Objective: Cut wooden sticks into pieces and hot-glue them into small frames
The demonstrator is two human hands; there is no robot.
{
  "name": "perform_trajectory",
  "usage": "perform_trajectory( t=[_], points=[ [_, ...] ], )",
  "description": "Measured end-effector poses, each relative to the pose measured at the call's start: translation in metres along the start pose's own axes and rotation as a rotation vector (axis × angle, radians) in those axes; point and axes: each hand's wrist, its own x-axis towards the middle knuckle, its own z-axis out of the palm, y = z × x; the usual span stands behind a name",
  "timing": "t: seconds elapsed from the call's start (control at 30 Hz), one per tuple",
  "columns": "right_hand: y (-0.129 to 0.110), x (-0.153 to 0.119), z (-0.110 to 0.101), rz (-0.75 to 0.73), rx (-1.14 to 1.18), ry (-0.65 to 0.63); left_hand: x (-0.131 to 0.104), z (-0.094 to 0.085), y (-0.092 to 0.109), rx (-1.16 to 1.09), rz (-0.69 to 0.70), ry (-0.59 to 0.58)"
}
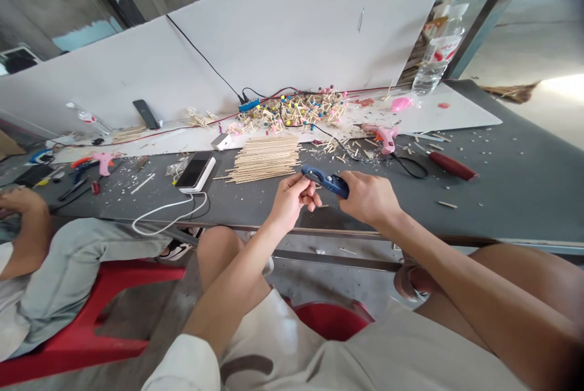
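Note:
My right hand [371, 196] is wrapped round a dark blue plier-like hand tool [326, 180], whose exact kind I cannot make out. The tool's head points left, over the front edge of the table. At that head, my left hand [294, 196] is pinched closed, thumb and forefinger together; whatever sits between them is too small or hidden to name. Just beyond the hands lies a pile of thin wooden sticks [264, 159]. Behind it is a heap of short stick pieces with coloured balls [296, 110].
A pink glue gun [387, 138] and a red-handled tool [451, 166] lie on the right. On the left are a phone on a white power bank [196, 172] with a cable and another glue gun [104, 163]. A water bottle [438, 53] stands back right. Another person [59, 257] sits left.

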Motion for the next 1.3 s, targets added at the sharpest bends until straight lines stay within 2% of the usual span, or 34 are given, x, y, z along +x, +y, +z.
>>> perform_trajectory(
  t=[0.2,0.43,0.9,1.1,1.3],
  points=[
    [-0.001,-0.001,0.002,-0.008,0.019,0.002,-0.002,0.001,-0.002,0.086,0.04,-0.01],
    [-0.004,-0.002,-0.002,0.009,-0.013,-0.014,-0.002,0.003,-0.001,0.137,0.057,0.033],
    [-0.012,0.0,-0.006,0.035,-0.035,-0.131,-0.001,0.0,-0.001,0.025,-0.015,0.029],
    [-0.008,-0.001,-0.003,0.03,-0.016,-0.089,-0.001,0.0,-0.001,0.014,-0.033,0.031],
    [0.0,-0.003,-0.001,0.01,0.06,0.004,-0.002,-0.001,0.002,-0.057,-0.055,-0.054]
  ],
)
